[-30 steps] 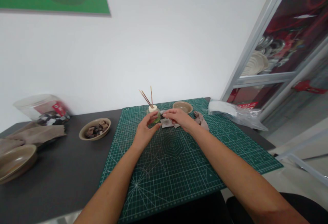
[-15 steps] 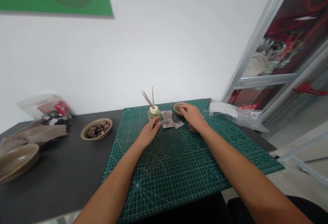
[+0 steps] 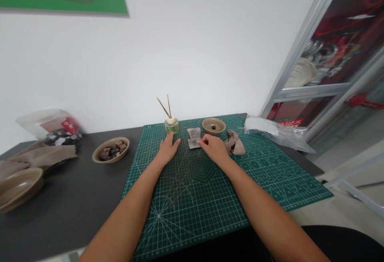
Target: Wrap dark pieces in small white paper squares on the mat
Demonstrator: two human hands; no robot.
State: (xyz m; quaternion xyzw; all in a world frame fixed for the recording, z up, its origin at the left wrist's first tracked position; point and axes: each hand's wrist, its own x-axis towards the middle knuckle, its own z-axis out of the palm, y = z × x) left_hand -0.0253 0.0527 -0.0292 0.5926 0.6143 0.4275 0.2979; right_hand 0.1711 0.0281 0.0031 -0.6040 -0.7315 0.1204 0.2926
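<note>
My left hand [image 3: 168,150] lies flat and open on the green cutting mat [image 3: 210,190], just in front of a small glass reed diffuser [image 3: 171,125] with two sticks. My right hand [image 3: 212,148] rests on the mat with its fingertips pinched on the lower edge of a small grey printed wrapper [image 3: 193,137]. Behind the wrapper stands a small tan bowl [image 3: 213,126] with one dark piece in it. A crumpled beige cloth [image 3: 234,143] lies right beside my right hand.
On the dark table [image 3: 69,206] to the left are a tan bowl of dark and brown pieces [image 3: 111,150], a clear plastic jar on its side [image 3: 49,128], a folded beige cloth [image 3: 42,156] and stacked tan plates [image 3: 18,188]. A clear plastic bag [image 3: 274,132] lies at the mat's far right.
My right hand came back from the small bowl, which now holds a dark piece, down to the wrapper. My left hand flattened on the mat; the diffuser stands further left.
</note>
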